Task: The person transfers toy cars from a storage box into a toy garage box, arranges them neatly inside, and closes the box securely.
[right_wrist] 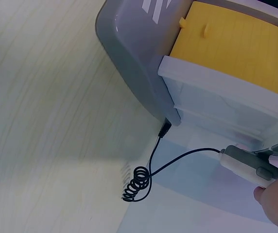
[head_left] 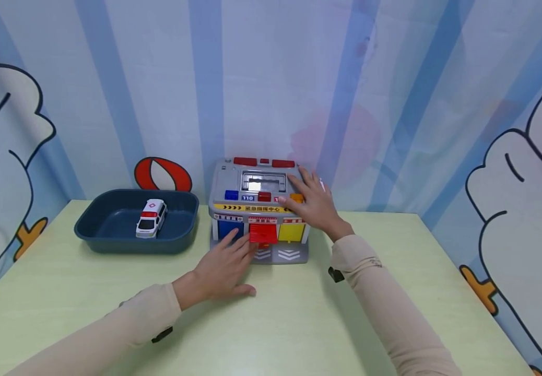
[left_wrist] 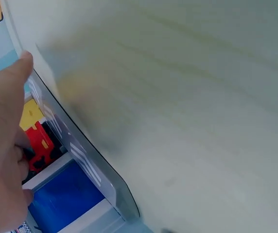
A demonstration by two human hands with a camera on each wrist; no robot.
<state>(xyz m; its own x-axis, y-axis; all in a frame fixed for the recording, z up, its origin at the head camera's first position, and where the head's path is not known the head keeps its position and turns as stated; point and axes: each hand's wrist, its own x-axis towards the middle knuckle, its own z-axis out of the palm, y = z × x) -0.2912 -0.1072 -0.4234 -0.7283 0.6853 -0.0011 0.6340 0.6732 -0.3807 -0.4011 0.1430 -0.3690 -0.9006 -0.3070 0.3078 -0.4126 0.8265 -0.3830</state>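
A grey toy garage (head_left: 226,183) stands on the table with blue, red and yellow doors in front. The middle red door (head_left: 262,233) is tilted outward. Under it sits a red toy vehicle (left_wrist: 41,143) with black parts, mostly hidden. My left hand (head_left: 224,269) reaches the front with straight fingers, its fingertips at the middle bay; whether they touch the vehicle I cannot tell. Spread over the roof's right edge, my right hand (head_left: 315,203) rests on the garage near the orange button (head_left: 297,198). The yellow door (right_wrist: 231,46) is down.
Left of the garage lies a dark blue tray (head_left: 130,246) holding a white toy ambulance (head_left: 148,215). A small grey and white handset (right_wrist: 248,165) with a coiled black cord (right_wrist: 138,182) hangs at the garage's right side. A striped cloth backdrop (head_left: 266,78) rises behind the table.
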